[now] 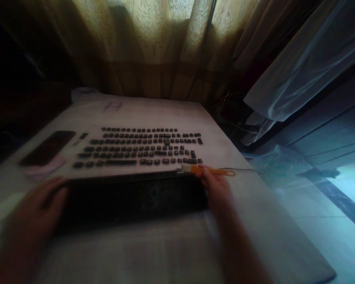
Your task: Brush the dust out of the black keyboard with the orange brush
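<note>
With clock directions taken from the middle of the black keyboard base [130, 201] and 12 pointing away from the person, the left hand [38, 209] is at 9, blurred, its fingers bent around the base's left end. Toward 10 a dark phone [49, 148] lies aslant near the left edge of the surface [272, 221], a pink item [44, 167] just beside its near end. Between phone and keys is a small dark-ended item [83, 136].

The base lies lengthwise from 9 to 3, its far edge near the lowest row of loose keys [121, 148]. These keys fan out in rows from 11 to 1, with a strip of surface between the top row and the far edge, where a curtain [154, 51] hangs at 12.

At 2 an orange-handled brush [208, 170] lies crosswise at the base's far right corner, bristles toward 9, gripped in the fingers of the right hand [217, 187], which is also at the base's right end. Past the handle, a thin cable [245, 169] runs toward the right edge. Open surface spreads from the right forearm to that slanting edge, with clear plastic [284, 169] beyond at 3.
</note>
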### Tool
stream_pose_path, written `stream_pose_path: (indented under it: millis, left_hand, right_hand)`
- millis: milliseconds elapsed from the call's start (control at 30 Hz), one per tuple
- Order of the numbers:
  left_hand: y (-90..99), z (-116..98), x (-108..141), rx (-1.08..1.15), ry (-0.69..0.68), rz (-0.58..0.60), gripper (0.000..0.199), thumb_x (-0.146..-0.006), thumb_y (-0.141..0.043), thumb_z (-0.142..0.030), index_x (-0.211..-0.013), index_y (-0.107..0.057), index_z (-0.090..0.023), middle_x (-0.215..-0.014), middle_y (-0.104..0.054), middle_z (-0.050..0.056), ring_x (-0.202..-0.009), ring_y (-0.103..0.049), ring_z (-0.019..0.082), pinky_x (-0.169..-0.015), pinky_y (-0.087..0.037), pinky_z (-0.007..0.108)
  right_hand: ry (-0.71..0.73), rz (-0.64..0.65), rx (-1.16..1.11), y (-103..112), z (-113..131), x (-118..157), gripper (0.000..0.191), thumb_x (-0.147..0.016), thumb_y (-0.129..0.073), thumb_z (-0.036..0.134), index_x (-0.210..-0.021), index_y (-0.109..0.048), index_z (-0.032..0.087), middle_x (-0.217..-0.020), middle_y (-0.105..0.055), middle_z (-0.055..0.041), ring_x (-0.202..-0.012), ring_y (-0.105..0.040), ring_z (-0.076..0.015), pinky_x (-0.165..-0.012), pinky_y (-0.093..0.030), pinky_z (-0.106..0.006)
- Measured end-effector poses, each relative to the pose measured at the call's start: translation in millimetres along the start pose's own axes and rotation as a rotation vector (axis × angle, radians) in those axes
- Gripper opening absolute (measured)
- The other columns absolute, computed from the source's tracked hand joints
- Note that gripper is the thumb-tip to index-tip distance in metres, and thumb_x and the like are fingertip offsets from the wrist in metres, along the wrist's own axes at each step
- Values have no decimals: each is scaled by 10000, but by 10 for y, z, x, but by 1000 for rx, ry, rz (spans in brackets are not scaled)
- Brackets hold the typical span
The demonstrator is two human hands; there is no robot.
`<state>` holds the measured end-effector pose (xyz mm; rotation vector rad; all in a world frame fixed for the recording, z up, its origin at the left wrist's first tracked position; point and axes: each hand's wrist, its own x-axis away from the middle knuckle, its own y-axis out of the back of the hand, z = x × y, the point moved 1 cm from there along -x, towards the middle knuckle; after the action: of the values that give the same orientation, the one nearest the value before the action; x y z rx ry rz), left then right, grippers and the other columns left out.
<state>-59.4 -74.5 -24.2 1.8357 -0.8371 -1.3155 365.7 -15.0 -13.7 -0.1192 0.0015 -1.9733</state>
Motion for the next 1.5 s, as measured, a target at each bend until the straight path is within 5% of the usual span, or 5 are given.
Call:
stream_pose_path:
  millis: [167, 500, 833, 1167, 1500]
  left_hand:
    - [167, -207, -57, 99, 35, 101, 389, -937, -414, -502, -1088, -648, -230, -1242, -697, 75, -1097, -679, 276, -893, -574, 430]
    - [68, 33, -110, 72, 66, 143, 437, -928, -376, -511, -1084, -655, -213, -1249, -699, 114, -1071, -695, 308, -874, -585, 462]
    - [2, -562, -104, 134, -445, 60, 406, -971, -411, -435, -1157, -673, -187, -1209, -722, 133, -1122, -667, 299, -1005, -509, 481]
    - [-173, -1068, -687, 221, -539, 352, 497, -968, -386, -481, -1213, -677, -161, -1238, -718, 142, -1182, -640, 306, -1049, -469, 528]
    - [-129, -1270, -169, 141, -604, 890, 1134, -588, -793, -625, -1537, -350, -190, -1614, -336, 145, -1483, -322, 363, -1229, -202, 582]
  right_hand:
    - [13, -12, -7, 4, -16, 51, 341, -725, -711, 526, -614, -715, 204, -960, -783, -99, -933, -700, -295, -807, -533, -402]
    - [10, -2, 89, -90, 23, 256, 313, -766, -669, 482, -588, -721, 229, -861, -784, -98, -848, -723, -311, -694, -562, -407]
    - [102, 53, 127, -101, 137, 249, 329, -727, -734, 539, -675, -726, 214, -727, -758, -72, -752, -717, -278, -714, -561, -412]
    - [411, 309, 128, -456, 279, -2, 217, -823, -708, 445, -851, -749, 234, -883, -762, -54, -852, -721, -235, -806, -592, -415]
    - [311, 307, 231, -340, 59, -13, 138, -791, -696, 348, -824, -725, 218, -767, -769, -36, -726, -745, -232, -709, -613, -368]
